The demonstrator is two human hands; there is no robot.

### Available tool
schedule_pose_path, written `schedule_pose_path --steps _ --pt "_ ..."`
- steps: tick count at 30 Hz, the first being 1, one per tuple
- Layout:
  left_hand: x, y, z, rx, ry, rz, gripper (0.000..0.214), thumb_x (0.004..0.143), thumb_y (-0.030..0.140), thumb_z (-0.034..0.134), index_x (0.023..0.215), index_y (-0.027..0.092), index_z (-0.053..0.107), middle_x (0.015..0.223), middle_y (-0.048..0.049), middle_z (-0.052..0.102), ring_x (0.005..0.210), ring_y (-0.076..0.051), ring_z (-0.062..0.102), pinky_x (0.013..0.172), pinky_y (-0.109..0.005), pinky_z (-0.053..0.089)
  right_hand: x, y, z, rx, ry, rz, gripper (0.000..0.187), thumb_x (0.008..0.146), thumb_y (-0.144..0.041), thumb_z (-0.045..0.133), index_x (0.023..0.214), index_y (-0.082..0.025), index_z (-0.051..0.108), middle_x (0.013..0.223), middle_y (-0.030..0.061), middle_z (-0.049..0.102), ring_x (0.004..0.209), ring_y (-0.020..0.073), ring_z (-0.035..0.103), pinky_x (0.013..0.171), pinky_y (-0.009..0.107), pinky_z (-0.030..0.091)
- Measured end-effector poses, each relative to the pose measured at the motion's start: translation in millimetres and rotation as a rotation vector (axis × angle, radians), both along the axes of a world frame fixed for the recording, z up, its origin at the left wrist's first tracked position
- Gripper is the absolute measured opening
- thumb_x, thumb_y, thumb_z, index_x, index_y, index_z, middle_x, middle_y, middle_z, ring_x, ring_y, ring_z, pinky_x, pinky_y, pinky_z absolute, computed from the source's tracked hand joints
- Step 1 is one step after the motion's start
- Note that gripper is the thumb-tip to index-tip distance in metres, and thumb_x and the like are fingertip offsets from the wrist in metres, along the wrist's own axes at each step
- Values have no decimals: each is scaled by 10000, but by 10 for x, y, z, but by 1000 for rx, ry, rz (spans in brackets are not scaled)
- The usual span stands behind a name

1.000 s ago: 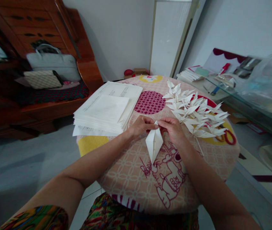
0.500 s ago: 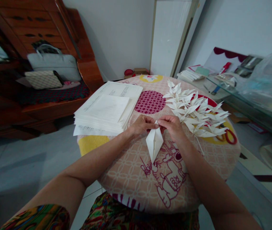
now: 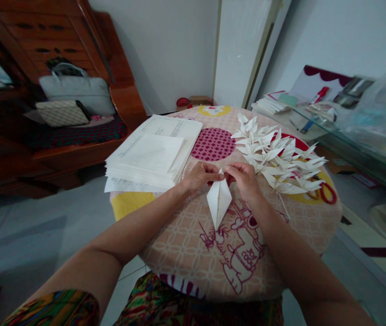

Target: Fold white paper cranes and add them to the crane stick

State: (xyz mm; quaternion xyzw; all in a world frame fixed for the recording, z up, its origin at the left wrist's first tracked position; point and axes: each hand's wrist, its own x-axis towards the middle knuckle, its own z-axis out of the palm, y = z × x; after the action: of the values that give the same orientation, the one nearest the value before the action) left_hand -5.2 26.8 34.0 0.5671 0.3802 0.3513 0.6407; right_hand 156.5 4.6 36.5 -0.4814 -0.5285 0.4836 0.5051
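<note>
A white paper folded into a long diamond [image 3: 219, 201] points toward me over the round table [image 3: 179, 253]. My left hand [image 3: 202, 177] pinches it near its upper end, with the thumb across the front. At the same end, my right hand [image 3: 245, 178] has its thumb and fingers closed on the right edge beside the tip. Parts of the fingers of both hands are hidden behind the paper. Many folded white paper flowers [image 3: 274, 156] with pointed petals lie heaped right of my right hand.
A stack of printed paper sheets [image 3: 159, 127] lies on the left, with smaller blank pieces [image 3: 159, 154] on top. Red-handled scissors [image 3: 327, 193] sit by the flowers at the right edge. A glass-topped table [image 3: 349, 136] stands to the right, a wooden bench [image 3: 77, 149] to the left.
My right thumb has shifted slightly up and right from the paper's upper tip, and more of that tip shows. My left hand stays nearly in place.
</note>
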Motion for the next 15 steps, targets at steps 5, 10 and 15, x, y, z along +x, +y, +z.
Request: schedule_pose_path --steps 5,10,15 --pt "-12 13 -20 7 5 -7 301 635 347 816 589 115 630 518 22 536 465 -59 443 482 -221 299 8 5 14 32 -18 -8 199 727 -361 668 604 -210 631 526 -19 576 490 123 513 477 250 419" --pt "7 32 -38 41 10 -13 287 634 337 814 586 114 640 514 27 524 477 -59 437 485 -218 313 52 23 -8 89 -110 22 212 712 -391 724 657 -202 646 551 -29 571 494 108 488 460 238 372" --pt "30 26 -32 54 18 -27 299 632 339 819 571 121 624 502 35 511 465 -54 421 475 -212 303 42 36 -45 121 -136 9 167 733 -322 679 630 -200 629 543 -34 550 494 103 471 460 235 353"
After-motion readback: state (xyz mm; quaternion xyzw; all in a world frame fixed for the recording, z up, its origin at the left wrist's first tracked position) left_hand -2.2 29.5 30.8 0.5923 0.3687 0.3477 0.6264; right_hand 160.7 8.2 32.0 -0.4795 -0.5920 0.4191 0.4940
